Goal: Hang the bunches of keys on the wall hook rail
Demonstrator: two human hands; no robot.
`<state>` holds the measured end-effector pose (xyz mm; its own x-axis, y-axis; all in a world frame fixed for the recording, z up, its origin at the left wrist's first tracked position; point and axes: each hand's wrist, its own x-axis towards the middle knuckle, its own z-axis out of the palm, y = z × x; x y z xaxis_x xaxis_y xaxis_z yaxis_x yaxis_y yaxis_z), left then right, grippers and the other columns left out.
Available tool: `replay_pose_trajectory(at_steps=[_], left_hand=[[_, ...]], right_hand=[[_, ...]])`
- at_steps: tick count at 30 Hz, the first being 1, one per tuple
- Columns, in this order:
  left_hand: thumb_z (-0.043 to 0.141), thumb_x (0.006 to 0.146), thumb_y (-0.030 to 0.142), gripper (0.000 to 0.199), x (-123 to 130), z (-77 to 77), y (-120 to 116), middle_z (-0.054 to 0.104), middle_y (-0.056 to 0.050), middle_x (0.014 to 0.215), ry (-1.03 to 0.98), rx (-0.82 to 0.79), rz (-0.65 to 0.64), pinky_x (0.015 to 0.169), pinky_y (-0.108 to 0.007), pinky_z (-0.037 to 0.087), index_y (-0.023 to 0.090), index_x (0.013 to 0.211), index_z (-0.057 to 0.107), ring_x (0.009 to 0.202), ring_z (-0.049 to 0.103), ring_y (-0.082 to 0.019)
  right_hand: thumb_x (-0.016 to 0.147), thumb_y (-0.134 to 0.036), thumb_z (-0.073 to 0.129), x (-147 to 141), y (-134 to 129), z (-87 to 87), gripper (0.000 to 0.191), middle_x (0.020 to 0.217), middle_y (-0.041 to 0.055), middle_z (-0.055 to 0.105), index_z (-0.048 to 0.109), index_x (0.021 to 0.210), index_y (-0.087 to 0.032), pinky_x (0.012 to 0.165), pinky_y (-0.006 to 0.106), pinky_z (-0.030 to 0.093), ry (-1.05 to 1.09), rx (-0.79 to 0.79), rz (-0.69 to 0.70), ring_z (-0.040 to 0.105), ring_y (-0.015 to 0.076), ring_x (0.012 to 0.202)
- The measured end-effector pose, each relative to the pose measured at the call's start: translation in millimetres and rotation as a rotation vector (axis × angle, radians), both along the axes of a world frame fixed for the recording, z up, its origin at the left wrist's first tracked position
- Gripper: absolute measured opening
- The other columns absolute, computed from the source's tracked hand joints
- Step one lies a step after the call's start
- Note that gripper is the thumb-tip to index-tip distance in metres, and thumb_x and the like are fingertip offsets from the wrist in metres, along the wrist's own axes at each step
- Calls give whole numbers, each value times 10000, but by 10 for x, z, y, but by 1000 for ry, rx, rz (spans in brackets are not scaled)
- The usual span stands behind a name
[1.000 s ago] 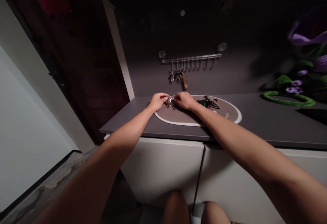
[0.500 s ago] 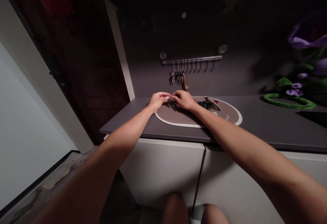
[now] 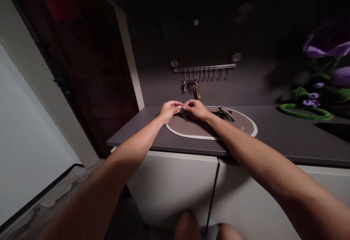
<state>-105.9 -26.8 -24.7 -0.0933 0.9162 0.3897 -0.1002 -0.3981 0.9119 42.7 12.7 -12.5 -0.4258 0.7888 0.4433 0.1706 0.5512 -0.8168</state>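
My left hand (image 3: 168, 111) and my right hand (image 3: 196, 109) meet above the left part of an oval brown mat (image 3: 188, 130) with a white rim. Both are closed, fingertips pinching a small key ring between them. Dark keys (image 3: 184, 116) hang down from the ring, below the fingertips; the ring itself is mostly hidden. Right of my right wrist, another bunch of keys (image 3: 226, 113) lies on the mat, with something red by it. My right hand and forearm hide part of the mat's middle.
Above the mat, a clear hook rail (image 3: 205, 68) is fixed to the dark wall, with several keys (image 3: 191, 86) on its left hooks. Purple artificial flowers (image 3: 311, 101) with a green ring base stand at right on the grey counter (image 3: 279, 134). A dark door (image 3: 104, 86) is at left.
The keys under my fingertips now hang lower and straighter. My hands keep their pinch in nearly the same place; the whole view has shifted slightly.
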Motion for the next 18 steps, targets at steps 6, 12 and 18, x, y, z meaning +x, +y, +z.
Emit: replay_pose_trajectory(at_steps=[6,12,18], left_hand=[[714,590,212,232,51,18,-41,625,-13,731,3,6,30,742,-270,488,116,763,594,662,578,-71],[719,608,189,251,183,192,-110,606,-4,684,-9,5,11,728,-265,503,112,791,565,641,585,-70],[642,706,180,203,449,413,-10,596,-16,742,34,39,65,721,-296,518,126,865,528,650,592,-81]], right_hand=[[636,-284,614,21,-59,22,162,572,-26,539,548,686,-144,540,206,352,71,-68,52,436,71,527],[618,-313,613,87,-98,103,185,622,-20,545,542,677,-153,601,229,385,184,-62,12,454,81,572],[589,-363,642,183,-32,247,255,688,-6,549,532,682,-153,668,243,424,368,-127,24,499,88,646]])
